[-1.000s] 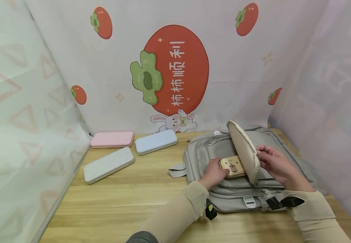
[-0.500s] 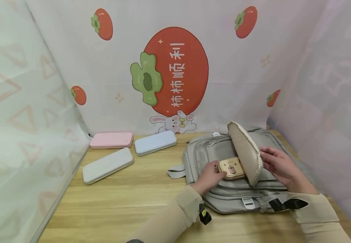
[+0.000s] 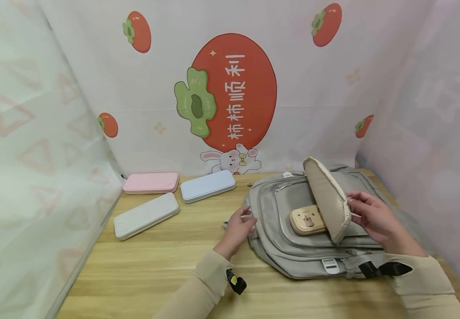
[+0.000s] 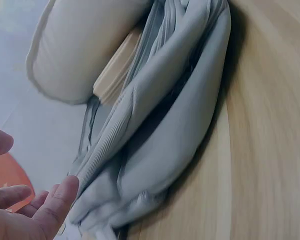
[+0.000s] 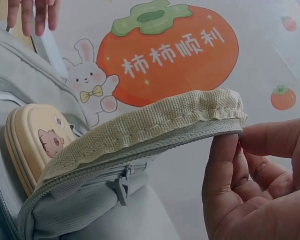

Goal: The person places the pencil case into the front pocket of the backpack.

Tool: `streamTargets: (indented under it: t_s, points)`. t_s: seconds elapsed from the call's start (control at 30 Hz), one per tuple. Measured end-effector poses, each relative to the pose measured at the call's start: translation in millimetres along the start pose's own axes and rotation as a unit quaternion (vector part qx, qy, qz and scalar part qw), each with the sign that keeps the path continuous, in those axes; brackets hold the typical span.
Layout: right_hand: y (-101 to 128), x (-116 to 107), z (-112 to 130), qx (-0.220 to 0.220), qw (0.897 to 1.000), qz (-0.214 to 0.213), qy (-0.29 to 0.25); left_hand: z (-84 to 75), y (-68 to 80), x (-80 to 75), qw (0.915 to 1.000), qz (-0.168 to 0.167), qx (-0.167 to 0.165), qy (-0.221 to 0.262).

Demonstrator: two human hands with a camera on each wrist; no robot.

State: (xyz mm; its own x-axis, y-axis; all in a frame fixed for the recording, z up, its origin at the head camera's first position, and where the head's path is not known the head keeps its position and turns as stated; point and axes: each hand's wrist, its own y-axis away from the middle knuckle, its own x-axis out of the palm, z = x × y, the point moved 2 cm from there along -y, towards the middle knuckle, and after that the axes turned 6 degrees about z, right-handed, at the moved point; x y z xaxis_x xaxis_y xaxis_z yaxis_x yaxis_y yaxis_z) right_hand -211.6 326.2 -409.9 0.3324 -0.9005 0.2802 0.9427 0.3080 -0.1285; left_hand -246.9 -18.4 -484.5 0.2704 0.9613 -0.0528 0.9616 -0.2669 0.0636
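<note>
A grey backpack [image 3: 269, 208] lies flat on the table at the right, its front pocket flap [image 3: 327, 199] raised. My right hand [image 3: 375, 219] pinches the edge of that flap between thumb and fingers; the right wrist view shows the zipper edge [image 5: 140, 157] in the grip. Beneath the flap a cream-yellow case [image 3: 307, 220] with a small bear picture lies partly in the pocket, its far end hidden. My left hand [image 3: 235, 230] is off the case, at the backpack's left end, its fingers loosely spread and holding nothing. The left wrist view has the hand's fingers [image 4: 57, 205] beside the bag.
On the table's left side lie a pink case [image 3: 151, 183], a light blue case [image 3: 208, 186] and a white case [image 3: 147, 216]. Printed cloth walls [image 3: 150, 133] enclose the back and both sides. Wooden tabletop [image 3: 134, 274] spreads in front.
My left hand has let go of the cream-yellow case and moved left, off the pocket. The case stays in the pocket. My right hand keeps holding the flap up.
</note>
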Motion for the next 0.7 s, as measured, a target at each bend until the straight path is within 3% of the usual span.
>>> streamTargets:
  t_s: [0.33, 0.7]
  points:
    - [5, -2, 2, 0.002, 1.000, -0.003, 0.014, 11.8, 13.0, -44.3, 0.9987, -0.005, 0.014, -0.049]
    - [4, 2, 4, 0.009, 0.999, -0.014, 0.030, -0.5, 19.6, -108.7, 0.9957, -0.079, -0.007, -0.047]
